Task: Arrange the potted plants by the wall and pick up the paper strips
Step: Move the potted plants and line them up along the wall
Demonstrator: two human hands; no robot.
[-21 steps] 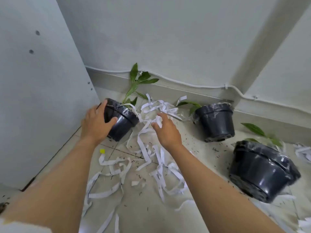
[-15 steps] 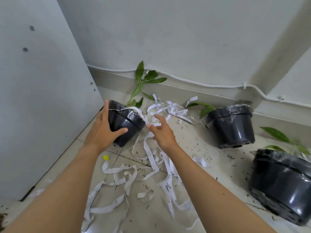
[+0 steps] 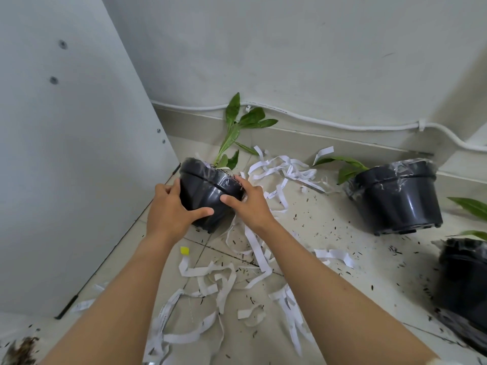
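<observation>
Your right hand (image 3: 249,204) has left the paper strips (image 3: 226,288) and now joins your left hand (image 3: 171,212) on the tilted black pot (image 3: 208,196); both hands clasp its sides, thumbs across the front wall. That suggests you are about to stand this pot upright before clearing the paper.

Nearer you than the pot, strips lie curled on the pale tiled floor (image 3: 329,233) among dark soil specks, with 1 small yellow scrap (image 3: 184,251). Right of the pot, well apart, 2 more black pots lie tipped: one (image 3: 395,198) close to the skirting, one (image 3: 463,283) at the frame edge. Beyond the pot, more strips, then the wall (image 3: 290,48) with a white cable (image 3: 329,121). A grey panel (image 3: 66,154) stands just left.
</observation>
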